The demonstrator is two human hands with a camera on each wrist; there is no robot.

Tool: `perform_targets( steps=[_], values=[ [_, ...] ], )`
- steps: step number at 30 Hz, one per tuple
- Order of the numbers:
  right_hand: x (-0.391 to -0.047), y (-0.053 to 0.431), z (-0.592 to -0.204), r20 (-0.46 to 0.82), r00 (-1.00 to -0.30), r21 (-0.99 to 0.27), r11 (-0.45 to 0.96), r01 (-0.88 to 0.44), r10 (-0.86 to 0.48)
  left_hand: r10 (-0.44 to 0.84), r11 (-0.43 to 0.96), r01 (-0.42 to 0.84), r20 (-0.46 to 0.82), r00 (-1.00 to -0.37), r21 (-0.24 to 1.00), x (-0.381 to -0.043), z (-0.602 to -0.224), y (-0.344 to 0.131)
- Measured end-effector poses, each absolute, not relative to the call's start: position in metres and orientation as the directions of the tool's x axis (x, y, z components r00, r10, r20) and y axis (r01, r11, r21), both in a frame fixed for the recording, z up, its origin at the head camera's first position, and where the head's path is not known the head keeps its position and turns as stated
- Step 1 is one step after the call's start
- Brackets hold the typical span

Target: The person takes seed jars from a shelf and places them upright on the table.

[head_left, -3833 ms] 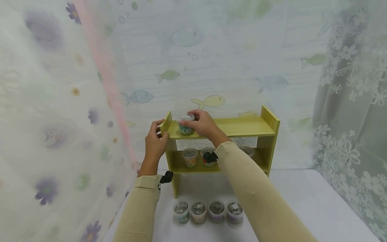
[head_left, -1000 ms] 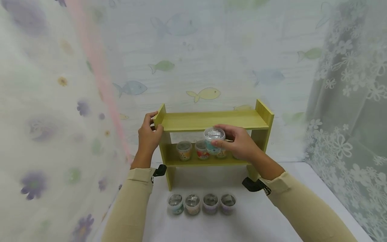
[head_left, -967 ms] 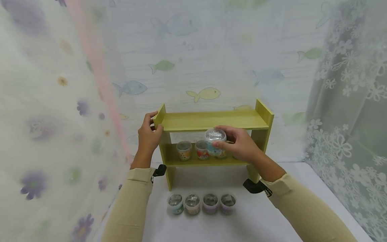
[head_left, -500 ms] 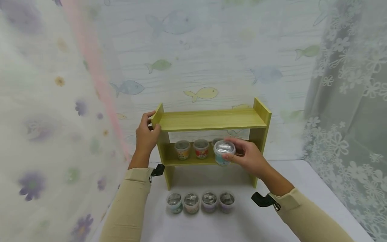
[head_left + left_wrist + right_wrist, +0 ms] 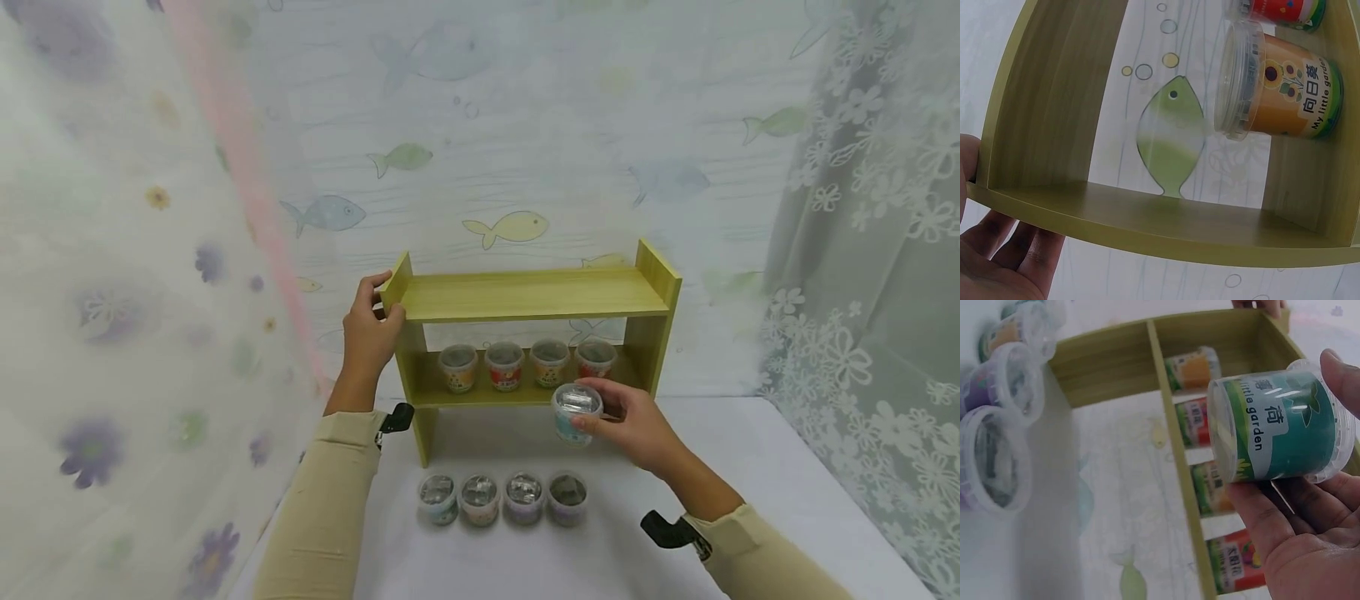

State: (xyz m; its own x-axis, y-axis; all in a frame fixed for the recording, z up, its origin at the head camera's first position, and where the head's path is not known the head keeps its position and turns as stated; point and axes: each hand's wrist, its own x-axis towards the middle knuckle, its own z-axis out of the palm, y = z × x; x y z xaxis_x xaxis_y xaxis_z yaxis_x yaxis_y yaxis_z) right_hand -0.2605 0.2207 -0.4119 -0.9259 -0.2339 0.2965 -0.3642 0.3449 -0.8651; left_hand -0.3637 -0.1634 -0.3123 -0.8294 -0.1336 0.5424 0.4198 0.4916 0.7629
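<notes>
My right hand (image 5: 637, 427) holds a clear plastic tub (image 5: 576, 415) with a teal label and a clear lid, in front of the shelf's right half, just below the lower board. In the right wrist view the tub (image 5: 1291, 425) lies between thumb and fingers; "little garden" is printed on it. My left hand (image 5: 369, 337) grips the upper left side panel of the yellow-green wooden shelf (image 5: 525, 296). Seen from the left wrist, its fingers (image 5: 1035, 259) reach round the panel. The top board carries nothing.
Several tubs with orange or red labels, such as the orange one (image 5: 458, 371), stand in a row on the lower board. In front of the shelf, several lidded tubs (image 5: 480, 504) line up on the white tabletop (image 5: 480, 567). Printed curtains (image 5: 525, 167) surround it.
My right hand has taken the teal tub off the top board's left end and carried it right and down before the shelf. The left hand keeps its grip on the side panel.
</notes>
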Motion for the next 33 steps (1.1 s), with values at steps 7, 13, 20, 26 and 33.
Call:
perform_targets(
  steps=[7,13,20,26,33],
  values=[
    [-0.26,0.225,-0.429,0.296,-0.925,-0.875,0.321,-0.363,-0.238,-0.144,0.489,0.411,0.536,-0.832,0.77,-0.363,-0.312,-0.162],
    [-0.256,0.234,-0.442,0.266,-0.938,-0.887,0.324,-0.328,-0.221,-0.147,0.496,0.409,0.538,-0.83,0.766,-0.364,-0.31,-0.16],
    [-0.247,0.241,-0.454,0.229,-0.953,-0.906,0.315,-0.284,-0.2,-0.149,0.494,0.399,0.527,-0.837,0.773,-0.362,-0.309,-0.159],
    [-0.246,0.245,-0.459,0.213,-0.957,-0.914,0.306,-0.266,-0.197,-0.152,0.496,0.41,0.542,-0.826,0.765,-0.362,-0.309,-0.16],
    [-0.243,0.252,-0.469,0.19,-0.967,-0.916,0.325,-0.237,-0.169,-0.152,0.499,0.41,0.543,-0.826,0.763,-0.362,-0.309,-0.161]
  ],
)
